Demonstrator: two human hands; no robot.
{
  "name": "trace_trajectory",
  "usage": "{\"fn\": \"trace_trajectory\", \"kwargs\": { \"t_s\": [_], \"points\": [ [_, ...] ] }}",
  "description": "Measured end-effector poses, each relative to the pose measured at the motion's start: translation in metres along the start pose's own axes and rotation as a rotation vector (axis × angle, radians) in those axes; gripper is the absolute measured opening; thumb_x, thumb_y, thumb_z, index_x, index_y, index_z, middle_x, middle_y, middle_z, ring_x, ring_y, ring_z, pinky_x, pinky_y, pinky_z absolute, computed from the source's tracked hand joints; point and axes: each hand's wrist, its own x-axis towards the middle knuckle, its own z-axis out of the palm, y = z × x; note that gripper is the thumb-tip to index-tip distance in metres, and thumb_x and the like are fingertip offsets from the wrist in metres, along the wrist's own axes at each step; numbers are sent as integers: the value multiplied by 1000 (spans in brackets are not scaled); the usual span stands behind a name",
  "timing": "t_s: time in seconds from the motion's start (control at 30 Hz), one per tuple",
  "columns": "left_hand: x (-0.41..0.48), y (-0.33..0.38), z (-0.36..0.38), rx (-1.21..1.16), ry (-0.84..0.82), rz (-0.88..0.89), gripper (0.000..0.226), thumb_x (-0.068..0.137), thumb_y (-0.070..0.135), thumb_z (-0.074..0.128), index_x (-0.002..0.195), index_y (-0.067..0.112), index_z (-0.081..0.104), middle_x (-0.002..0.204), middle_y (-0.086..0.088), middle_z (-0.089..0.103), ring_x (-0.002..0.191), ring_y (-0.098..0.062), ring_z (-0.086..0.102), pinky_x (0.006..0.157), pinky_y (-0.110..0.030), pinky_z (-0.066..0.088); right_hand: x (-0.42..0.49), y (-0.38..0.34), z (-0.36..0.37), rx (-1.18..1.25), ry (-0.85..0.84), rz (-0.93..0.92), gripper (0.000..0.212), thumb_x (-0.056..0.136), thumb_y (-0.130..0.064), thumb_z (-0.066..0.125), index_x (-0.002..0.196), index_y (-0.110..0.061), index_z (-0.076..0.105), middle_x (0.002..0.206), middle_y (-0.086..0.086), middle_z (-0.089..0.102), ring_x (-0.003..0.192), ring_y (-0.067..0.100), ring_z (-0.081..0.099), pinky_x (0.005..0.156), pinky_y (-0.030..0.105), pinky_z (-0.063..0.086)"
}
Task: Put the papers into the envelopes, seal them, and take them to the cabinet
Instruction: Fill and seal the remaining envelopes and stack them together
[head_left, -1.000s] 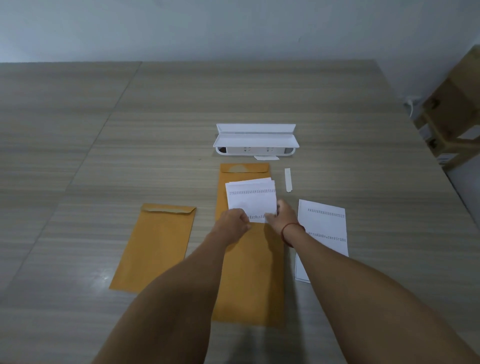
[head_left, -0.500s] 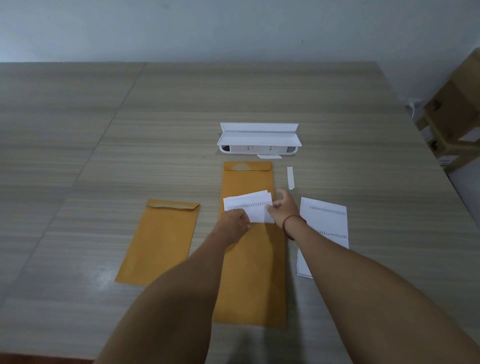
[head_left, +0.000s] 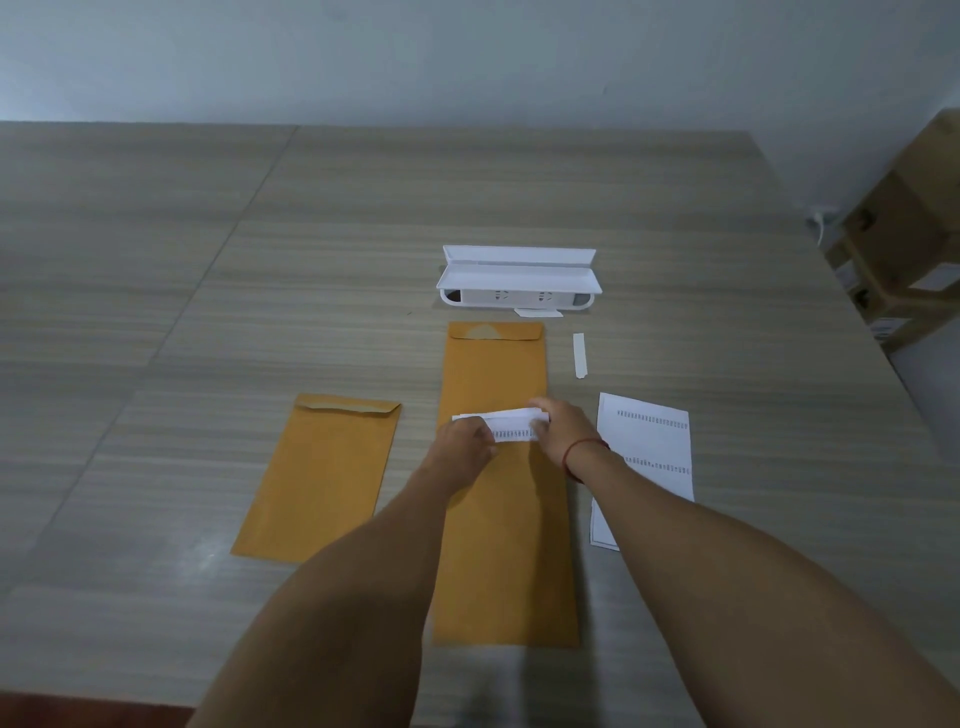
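Note:
A white printed paper (head_left: 511, 425), folded down to a narrow strip, lies over the long tan envelope (head_left: 496, 364) in the middle of the table. My left hand (head_left: 462, 449) pinches its left end and my right hand (head_left: 558, 431), with a red string at the wrist, grips its right end. A shorter tan envelope (head_left: 324, 473) lies to the left with its flap at the far end. Another printed sheet (head_left: 647, 452) lies flat to the right, partly under my right forearm.
A white socket box with its lid up (head_left: 519, 283) stands just beyond the long envelope, a small white scrap at its base. A white peel-off strip (head_left: 580, 355) lies beside the envelope's top. Wooden furniture (head_left: 904, 249) stands past the table's right edge.
The paper has been folded over toward me, from a tall half-sheet to a narrow strip. Both hands stayed on its ends, my right hand shifting up over the fold.

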Motion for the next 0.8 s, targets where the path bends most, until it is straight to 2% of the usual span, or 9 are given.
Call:
{"fn": "trace_trajectory", "kwargs": {
  "t_s": [0.1,0.27,0.4,0.5,0.67,0.8],
  "points": [
    [0,2,0,-24,25,-17,11,88,8,62,96,1,66,112,-14,60,107,-28,55,86,-28,41,-2,2,5,-103,-84,10,33,98,-9,44,122,-17,64,121,9,65,109,27,61,94,34,50],
    [0,-1,3,32,43,18,11,89,10,62,95,3,67,111,-13,61,109,-27,54,89,-26,40,-2,3,6,-113,-82,0,43,94,4,38,124,-19,58,125,8,60,110,27,60,92,35,50],
    [-4,-2,1,216,110,92,15,90,23,63,101,14,67,123,0,52,119,-19,44,101,-33,38,1,5,6,-132,-98,-15,42,94,5,37,119,-18,62,125,10,60,110,27,60,91,35,50],
    [-6,-1,0,287,104,114,14,91,27,60,102,19,65,119,5,57,118,-17,46,100,-34,34,1,7,9,-122,-101,-21,41,94,5,39,117,-18,64,124,10,60,110,27,59,94,36,51],
    [-8,-1,-3,250,125,103,8,90,26,61,96,21,65,106,8,61,109,-14,53,91,-30,27,-2,4,7,-95,-87,-35,35,97,-6,39,121,-22,59,121,6,62,107,26,59,92,37,51],
    [-7,2,-8,240,109,108,5,90,25,60,93,22,63,103,9,61,104,-11,54,85,-29,23,-2,0,4,-93,-123,-44,25,96,-22,47,112,-23,66,116,3,65,105,24,60,91,38,52]
  ]
}}
